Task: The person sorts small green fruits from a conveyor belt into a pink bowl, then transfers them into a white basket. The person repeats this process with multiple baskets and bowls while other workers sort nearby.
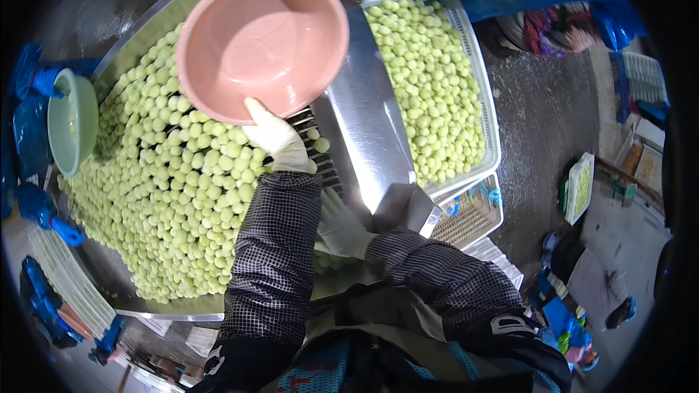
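My left hand point(277, 139), in a pale glove, grips the near rim of a pink plastic basin point(262, 38), its thumb inside the rim. The basin is tilted, its inside facing me, and no fruit shows in it. Under and beside it spreads a heap of round pale-green fruits point(191, 202) on a metal sorting table. A slatted grate point(323, 166) with a few loose fruits lies just right of my left wrist. Over the near end of that grate is my right hand point(347, 229), also gloved. Its fingers are extended and nothing shows in them; my left sleeve borders the fingertips.
A steel chute point(366, 103) slopes towards a white crate point(494, 120) full of fruits. Below that crate stands another crate point(472, 218). At the left, a person's blue-gloved hand point(46, 83) touches a green basin point(84, 123). Other people work around the wet floor point(540, 103).
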Demonstrator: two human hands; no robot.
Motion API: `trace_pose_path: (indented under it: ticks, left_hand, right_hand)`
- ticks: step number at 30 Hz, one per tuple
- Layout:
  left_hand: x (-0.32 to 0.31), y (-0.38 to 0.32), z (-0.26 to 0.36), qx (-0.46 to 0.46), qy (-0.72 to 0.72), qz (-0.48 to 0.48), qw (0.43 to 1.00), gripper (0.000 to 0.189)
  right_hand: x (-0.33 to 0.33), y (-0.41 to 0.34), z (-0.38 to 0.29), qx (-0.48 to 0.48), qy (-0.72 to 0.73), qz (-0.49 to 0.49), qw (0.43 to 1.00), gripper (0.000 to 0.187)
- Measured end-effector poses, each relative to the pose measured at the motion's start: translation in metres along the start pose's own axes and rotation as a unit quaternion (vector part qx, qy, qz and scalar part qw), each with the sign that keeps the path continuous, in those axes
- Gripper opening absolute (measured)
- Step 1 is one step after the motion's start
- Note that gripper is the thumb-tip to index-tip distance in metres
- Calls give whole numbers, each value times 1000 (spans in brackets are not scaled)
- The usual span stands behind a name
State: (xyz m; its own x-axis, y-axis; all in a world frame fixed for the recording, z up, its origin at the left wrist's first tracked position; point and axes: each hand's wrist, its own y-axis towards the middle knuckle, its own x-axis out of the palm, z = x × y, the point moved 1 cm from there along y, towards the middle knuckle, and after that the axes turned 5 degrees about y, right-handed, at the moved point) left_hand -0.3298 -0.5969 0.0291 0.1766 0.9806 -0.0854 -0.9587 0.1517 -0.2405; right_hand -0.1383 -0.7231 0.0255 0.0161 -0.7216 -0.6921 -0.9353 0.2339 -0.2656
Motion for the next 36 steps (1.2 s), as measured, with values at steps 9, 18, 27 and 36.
trace_pose_path:
  ticks: [9,18,27,36]
  left_hand:
    - [2,35,-6,150,44,-54,986,58]
    - [7,54,-7,197,161,-38,966,54]
    - [10,58,-7,194,235,-21,952,59]
    - [10,60,-14,107,238,-29,965,61]
  right_hand:
    - [-26,2,4,-57,117,133,983,91]
    - [-53,43,67,176,77,285,939,86]
    - [-97,-9,122,230,106,394,884,67]
    - [-69,-70,279,156,-151,156,964,62]
